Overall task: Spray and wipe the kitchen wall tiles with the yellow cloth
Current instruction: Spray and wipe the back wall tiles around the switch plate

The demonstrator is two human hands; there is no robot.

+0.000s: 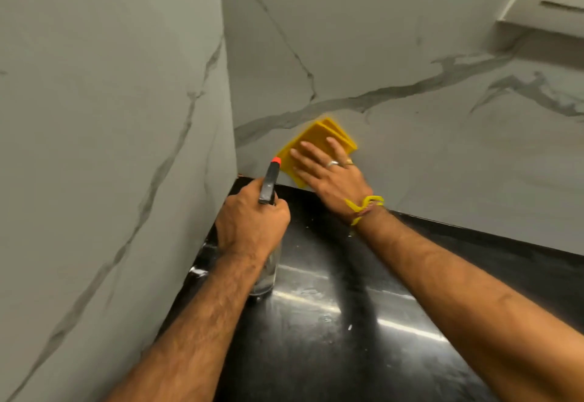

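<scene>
Your left hand [252, 221] grips the spray bottle [268, 212] nearest you, nozzle toward the corner, while your right hand [328, 174], fingers flat, presses the yellow cloth [316, 139] on the wall tiles [410, 136] just above the countertop [347, 306].

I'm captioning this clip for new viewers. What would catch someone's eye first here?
The yellow cloth, pressed flat by the right hand against the marble-look wall tiles just above the black counter. Next, the left hand gripping a spray bottle with an orange nozzle near the corner.
</scene>
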